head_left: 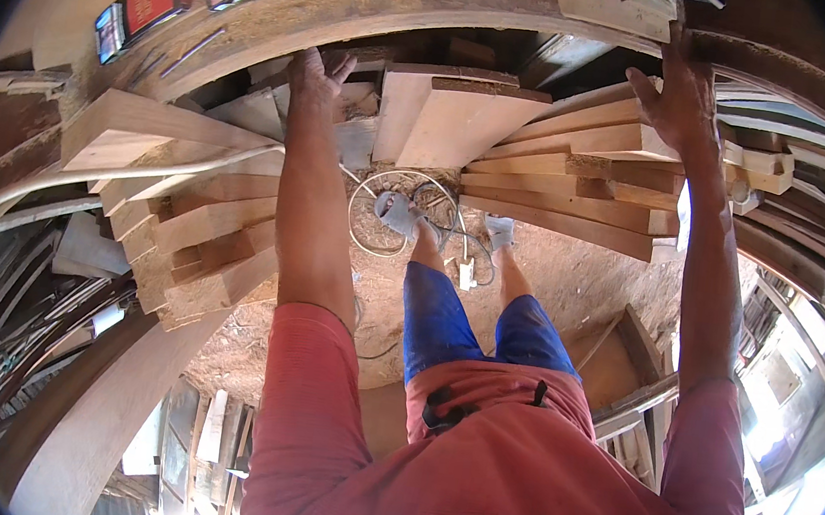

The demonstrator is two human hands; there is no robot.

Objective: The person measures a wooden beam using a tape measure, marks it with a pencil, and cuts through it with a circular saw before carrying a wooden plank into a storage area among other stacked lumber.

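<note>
My left hand (319, 79) is at the front edge of the wooden workbench (408, 16), its thumb held apart and nothing visible in it. Further right, my right hand (681, 97) reaches up to the same edge with fingers stretched and thumb spread. Its fingertips are close to a flat piece of wood (605, 4) lying on the bench; whether they touch it I cannot tell. Below the bench, between my arms, wide pale boards (471, 128) lean in a row. A stack of thick planks (580, 190) lies beside my right forearm.
Red boxes (151, 2) and a thin pencil-like stick (193, 50) lie on the bench at left. More planks (214, 237) are stacked by my left arm. A white cable (140, 169) crosses there; a coiled cable (374, 243) and a white socket (467, 273) lie by my feet.
</note>
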